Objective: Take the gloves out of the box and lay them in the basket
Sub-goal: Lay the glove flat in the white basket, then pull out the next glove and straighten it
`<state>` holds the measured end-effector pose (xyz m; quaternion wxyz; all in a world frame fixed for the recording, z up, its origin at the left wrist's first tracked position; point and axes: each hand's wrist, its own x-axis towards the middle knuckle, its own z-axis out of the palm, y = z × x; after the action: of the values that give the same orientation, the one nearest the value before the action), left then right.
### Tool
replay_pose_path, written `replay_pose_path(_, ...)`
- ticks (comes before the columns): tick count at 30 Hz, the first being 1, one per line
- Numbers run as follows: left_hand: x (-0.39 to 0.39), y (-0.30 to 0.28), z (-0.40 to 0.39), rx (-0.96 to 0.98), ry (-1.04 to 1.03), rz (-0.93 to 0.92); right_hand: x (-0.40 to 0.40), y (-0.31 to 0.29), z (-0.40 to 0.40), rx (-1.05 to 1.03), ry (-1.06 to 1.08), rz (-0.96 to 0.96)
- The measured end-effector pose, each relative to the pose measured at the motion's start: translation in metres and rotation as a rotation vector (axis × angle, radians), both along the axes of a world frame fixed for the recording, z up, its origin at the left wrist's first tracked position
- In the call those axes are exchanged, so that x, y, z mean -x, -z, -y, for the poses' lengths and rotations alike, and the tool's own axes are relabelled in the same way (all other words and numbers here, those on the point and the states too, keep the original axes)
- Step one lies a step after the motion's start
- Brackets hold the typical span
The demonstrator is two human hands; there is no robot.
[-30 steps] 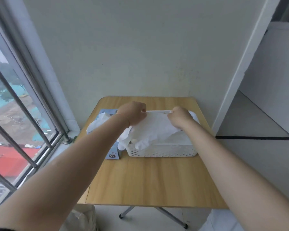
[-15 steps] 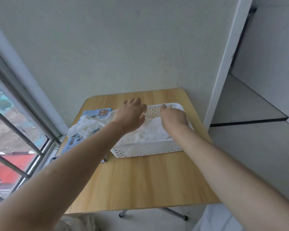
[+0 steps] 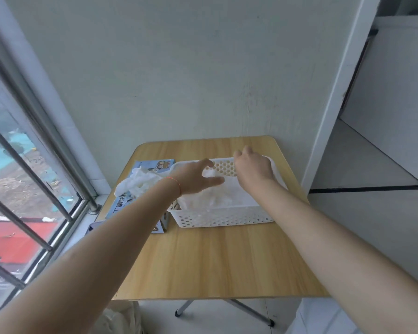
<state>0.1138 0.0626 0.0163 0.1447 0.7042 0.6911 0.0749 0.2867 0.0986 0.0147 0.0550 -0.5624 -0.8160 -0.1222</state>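
A white perforated basket point(image 3: 225, 219) sits on the small wooden table point(image 3: 217, 259), with white gloves point(image 3: 217, 197) lying flat inside it. To its left lies a blue glove box point(image 3: 121, 208), and a bunch of white gloves point(image 3: 138, 184) sticks out of its top. My left hand point(image 3: 196, 177) hovers over the basket's left part with fingers and thumb spread, holding nothing. Over the basket's far right corner, my right hand point(image 3: 251, 166) is lifted with fingers loosely bent and nothing visible in it.
The table stands against a grey wall, with a barred window point(image 3: 29, 189) close on the left and a white door frame point(image 3: 336, 92) on the right. Folding table legs point(image 3: 227, 309) show below the front edge. The table's front half is bare wood.
Both hands held a glove stretched over the basket a second ago. They pressed it down inside, then let go and lifted. The camera view shifted to the right.
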Motion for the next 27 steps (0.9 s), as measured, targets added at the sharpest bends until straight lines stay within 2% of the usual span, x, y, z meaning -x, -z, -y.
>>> replay_pose_path(3, 0.028, -0.017, 0.006, -0.235, -0.099, -0.03, 0.03, -0.011, 0.006, -0.001, -0.112, -0.114)
replay_pose_path(6, 0.066, -0.025, 0.023, -0.206, -0.146, -0.112, 0.071, -0.013, 0.014, 0.094, -0.247, -0.279)
replay_pose_path(10, 0.105, -0.015, 0.039, -0.195, -0.195, -0.137, 0.114, -0.009, 0.019, 0.335, -0.325, -0.517)
replay_pose_path(14, 0.128, -0.004, 0.048, -0.283, -0.328, 0.002, 0.134, -0.006, 0.022, 0.51, -0.337, -0.459)
replay_pose_path(19, 0.139, -0.001, 0.053, -0.375, -0.325, 0.28, 0.147, -0.005, 0.021, 0.38, -0.305, -0.509)
replay_pose_path(22, 0.14, -0.008, 0.055, -0.462, -0.338, 0.426, 0.152, -0.01, 0.02, 0.376, -0.313, -0.62)
replay_pose_path(27, 0.14, -0.034, 0.054, -0.565, -0.349, 0.594, 0.163, -0.022, 0.028, 0.547, -0.389, -0.946)
